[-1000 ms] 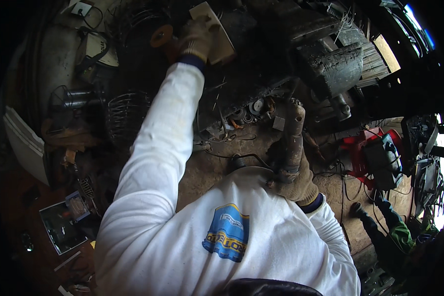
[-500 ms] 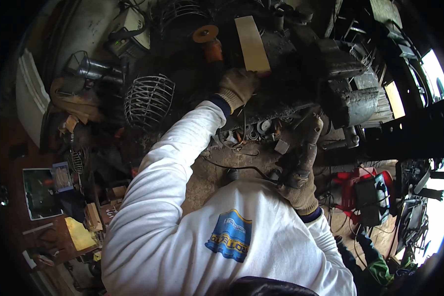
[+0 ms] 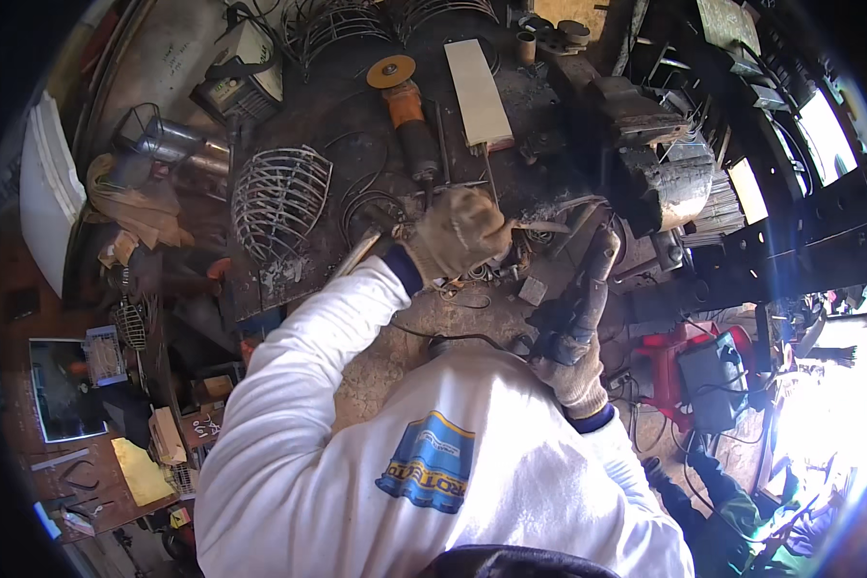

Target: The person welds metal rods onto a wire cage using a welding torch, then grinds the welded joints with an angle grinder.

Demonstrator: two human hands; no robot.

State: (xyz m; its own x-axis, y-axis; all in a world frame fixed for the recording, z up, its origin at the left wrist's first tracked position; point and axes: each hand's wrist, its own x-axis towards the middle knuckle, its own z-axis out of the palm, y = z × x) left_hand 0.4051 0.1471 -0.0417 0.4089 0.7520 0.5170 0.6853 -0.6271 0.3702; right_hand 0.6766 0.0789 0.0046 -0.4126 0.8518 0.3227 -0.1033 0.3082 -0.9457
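My left hand (image 3: 458, 234), in a tan work glove, is closed over the bench's near edge. A pale slim piece (image 3: 539, 227) sticks out beyond its right side; what the fist grips is mostly hidden. Just past the knuckles lies an orange and black angle grinder (image 3: 412, 130) with a tan disc (image 3: 391, 71). A flat pale strip (image 3: 479, 93) rests to its right. My right hand (image 3: 570, 371), also gloved, is lower right and closed around a long, worn tubular tool (image 3: 597, 284). Its kind is unclear; the tool's rounded end points away from me.
A curved wire cage (image 3: 281, 202) sits on the bench (image 3: 352, 149) at left, with more cages behind. A bench vise (image 3: 679, 188) stands at right. A dark cable (image 3: 462, 337) crosses below the bench. Red equipment (image 3: 679, 376) and another person's legs (image 3: 713, 477) are lower right.
My left hand has drawn back toward me from beside the pale strip, uncovering the grinder's body. My right hand has stayed nearly in place. The picture has brightened.
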